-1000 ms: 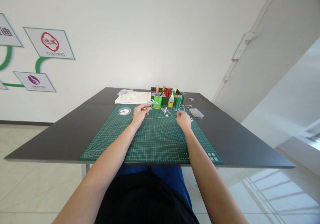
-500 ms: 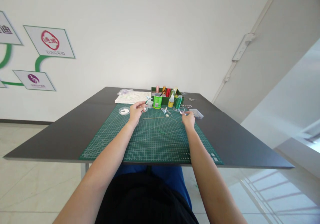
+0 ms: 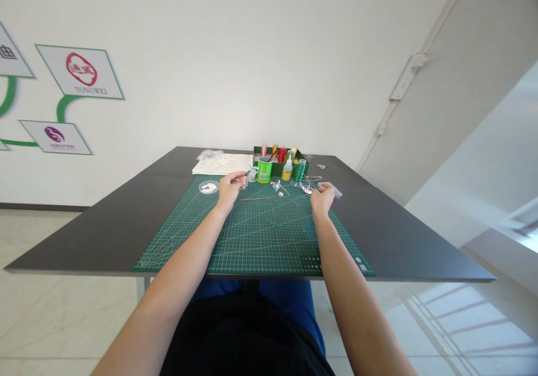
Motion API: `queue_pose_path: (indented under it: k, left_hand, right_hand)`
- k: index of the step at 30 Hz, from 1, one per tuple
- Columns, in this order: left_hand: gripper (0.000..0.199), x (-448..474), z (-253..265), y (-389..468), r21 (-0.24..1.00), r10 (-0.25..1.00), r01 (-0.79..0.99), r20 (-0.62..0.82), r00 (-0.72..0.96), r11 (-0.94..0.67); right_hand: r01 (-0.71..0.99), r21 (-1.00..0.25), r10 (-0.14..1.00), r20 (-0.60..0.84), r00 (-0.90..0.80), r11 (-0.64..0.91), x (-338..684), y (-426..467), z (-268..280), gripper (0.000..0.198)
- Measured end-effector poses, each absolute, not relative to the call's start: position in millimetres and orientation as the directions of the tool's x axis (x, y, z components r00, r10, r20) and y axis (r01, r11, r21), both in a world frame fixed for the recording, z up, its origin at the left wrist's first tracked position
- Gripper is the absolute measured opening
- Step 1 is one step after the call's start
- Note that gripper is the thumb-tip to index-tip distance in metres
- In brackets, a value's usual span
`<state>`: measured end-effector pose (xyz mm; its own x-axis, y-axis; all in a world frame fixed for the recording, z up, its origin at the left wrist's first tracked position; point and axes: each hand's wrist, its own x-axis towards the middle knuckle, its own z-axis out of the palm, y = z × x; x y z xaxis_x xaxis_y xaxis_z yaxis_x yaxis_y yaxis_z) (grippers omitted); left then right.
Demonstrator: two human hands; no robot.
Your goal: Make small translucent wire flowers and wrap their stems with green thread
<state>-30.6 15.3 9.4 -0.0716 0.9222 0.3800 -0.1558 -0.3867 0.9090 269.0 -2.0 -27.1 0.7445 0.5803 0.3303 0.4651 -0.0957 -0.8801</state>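
My left hand [image 3: 231, 190] is closed in a pinch above the cutting mat, holding a small pale-blue flower piece [image 3: 252, 167] with a green stem. Beside it on the left is a round clear dish [image 3: 209, 188] with white material inside. My right hand [image 3: 322, 200] is at the mat's right edge, fingers apart and bent down, overlapping the near side of a clear plastic box [image 3: 335, 192]. Whether the fingertips touch anything in the box is hidden. Just left of that hand lies a shiny pinkish piece [image 3: 306, 190]. Small wired flower pieces [image 3: 277, 186] lie mid-mat.
A green cutting mat [image 3: 260, 241] covers the table's middle. Behind stand a green can [image 3: 264, 170], a glue bottle [image 3: 287, 170], a green thread spool [image 3: 300, 170] and a dark green box [image 3: 276, 168] of spools. Scissors [image 3: 321, 166] lie back right, white cloth [image 3: 222, 164] back left.
My right hand has moved a little right, from the shiny pinkish piece to the clear plastic box, and that piece is now uncovered. The left hand stays nearly in place.
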Motion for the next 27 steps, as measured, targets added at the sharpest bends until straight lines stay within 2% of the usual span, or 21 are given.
queue_pose_path:
  k: [6,9,20,24,27]
  left_hand:
    - [0.029,-29,10,14,0.901,0.903,-0.059,0.429,-0.038,-0.431]
    - [0.028,-28,10,13,0.899,0.900,-0.029,0.435,-0.021,-0.436]
    - [0.027,-24,11,12,0.896,0.895,-0.020,0.445,0.033,-0.444]
    - [0.030,-23,10,11,0.902,0.899,-0.035,0.432,0.073,-0.431]
    - [0.032,-22,8,10,0.912,0.906,-0.078,0.409,0.107,-0.403]
  right_hand:
    - [0.536,-0.841,0.482,0.440,0.758,-0.076,264,-10,-19,0.030]
    - [0.554,-0.831,0.473,0.474,0.743,-0.038,262,-10,-18,0.030]
    - [0.553,-0.831,0.547,0.491,0.678,0.061,254,-14,-12,0.030]
    - [0.576,-0.811,0.608,0.509,0.610,0.101,245,-15,-12,0.028]
    - [0.569,-0.799,0.702,0.518,0.488,0.194,234,-15,-12,0.026]
